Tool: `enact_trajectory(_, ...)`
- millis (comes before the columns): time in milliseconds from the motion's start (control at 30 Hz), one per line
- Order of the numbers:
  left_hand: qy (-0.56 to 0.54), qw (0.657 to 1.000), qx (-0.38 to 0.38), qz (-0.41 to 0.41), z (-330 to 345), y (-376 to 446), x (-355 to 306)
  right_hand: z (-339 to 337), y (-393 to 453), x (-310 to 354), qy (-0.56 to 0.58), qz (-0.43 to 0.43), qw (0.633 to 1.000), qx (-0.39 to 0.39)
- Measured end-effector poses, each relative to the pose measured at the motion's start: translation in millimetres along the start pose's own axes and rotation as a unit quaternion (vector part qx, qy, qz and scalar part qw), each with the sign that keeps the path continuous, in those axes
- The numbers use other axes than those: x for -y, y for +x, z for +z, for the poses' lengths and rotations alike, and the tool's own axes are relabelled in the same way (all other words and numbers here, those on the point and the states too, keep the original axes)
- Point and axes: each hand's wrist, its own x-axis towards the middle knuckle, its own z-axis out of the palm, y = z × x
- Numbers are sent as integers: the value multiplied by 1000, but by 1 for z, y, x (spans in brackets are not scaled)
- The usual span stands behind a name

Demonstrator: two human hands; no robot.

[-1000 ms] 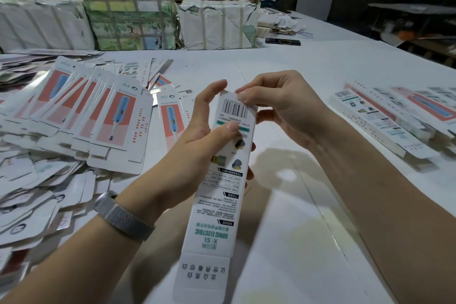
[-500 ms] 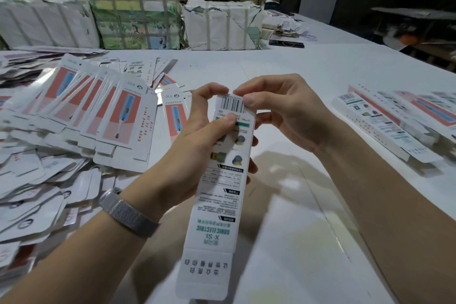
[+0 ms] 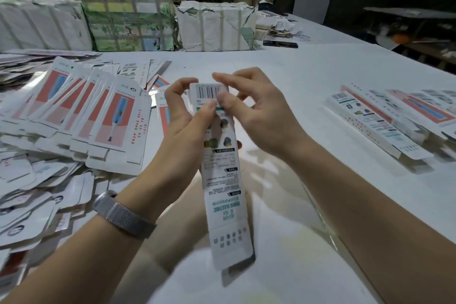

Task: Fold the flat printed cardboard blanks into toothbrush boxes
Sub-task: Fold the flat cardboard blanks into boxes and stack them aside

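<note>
At frame centre, a long white printed cardboard toothbrush box (image 3: 222, 175) hangs above the white table (image 3: 308, 76), barcode end up. The left hand (image 3: 183, 128) grips its upper part; the right hand (image 3: 256, 116) pinches the barcode end. Flat red-and-white printed blanks (image 3: 81, 111) fan across the left; folded boxes (image 3: 385, 118) lie at right.

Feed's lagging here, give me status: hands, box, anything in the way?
Left hand grips the long white printed cardboard box. Right hand pinches its barcode end. Near flap unfolded. Nothing in the way.
</note>
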Motion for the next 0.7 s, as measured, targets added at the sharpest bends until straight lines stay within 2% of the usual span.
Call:
enact_trajectory(100, -92, 995, -8, 39, -7, 5, -1, 10, -10, 14, -79, -48, 995, 39)
enact_trajectory(200, -170, 982, 74, 28, -12, 6, -3, 10, -14, 18, -115, -35, 990, 75)
enact_trajectory(267, -112, 990, 89, -9, -13, 9, 1, 2, -7, 16, -110, -9, 993, 45)
enact_trajectory(333, 26, 999, 36, -29, -15, 11, 6, -14, 4, 5, -135, 32, 990, 16)
enact_trajectory(400, 184, 983, 3, -11, -18, 9, 9, -37, 17, -15, -209, 107, 972, 8)
enact_trajectory(533, 475, 879, -7, 35, -23, 3, 18, -84, 21, -67, -370, 283, 884, 20)
enact_trajectory(700, 645, 763, 11, -45, -31, 6, 26, -123, 14, -99, -422, 343, 836, -71)
